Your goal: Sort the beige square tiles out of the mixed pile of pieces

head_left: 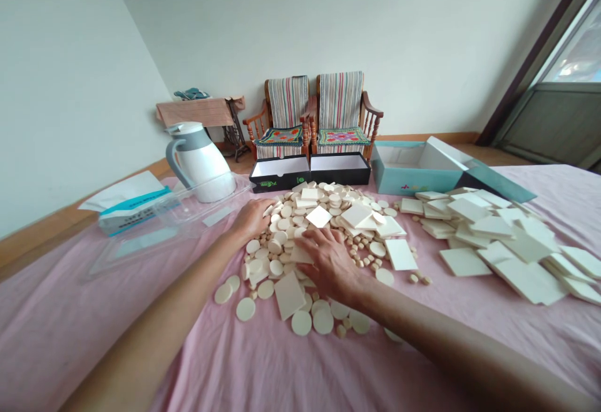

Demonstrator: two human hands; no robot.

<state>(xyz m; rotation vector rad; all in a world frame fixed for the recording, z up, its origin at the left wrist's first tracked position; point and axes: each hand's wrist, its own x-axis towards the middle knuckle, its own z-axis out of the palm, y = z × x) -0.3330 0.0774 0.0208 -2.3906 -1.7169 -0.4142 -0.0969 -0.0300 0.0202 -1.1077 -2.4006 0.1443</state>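
Observation:
A heap of cream-coloured pieces [328, 218], round discs and square tiles mixed, lies on a pink cloth [263, 362]. My left hand [251, 216] rests on the heap's left edge, palm down, fingers stretched out toward the pieces. My right hand [328, 260] lies flat on the near middle of the heap, fingers spread over several discs and a tile. Neither hand grips anything that I can see. Loose discs [300, 322] and one square tile [290, 294] lie just in front of my right hand.
A second pile of larger square tiles [507, 243] spreads to the right. Behind the heap stand two black open boxes [278, 174] and a teal box [413, 171]. A white jug [201, 163] and a clear plastic tray [154, 230] sit left. Two striped chairs [312, 114] stand by the wall.

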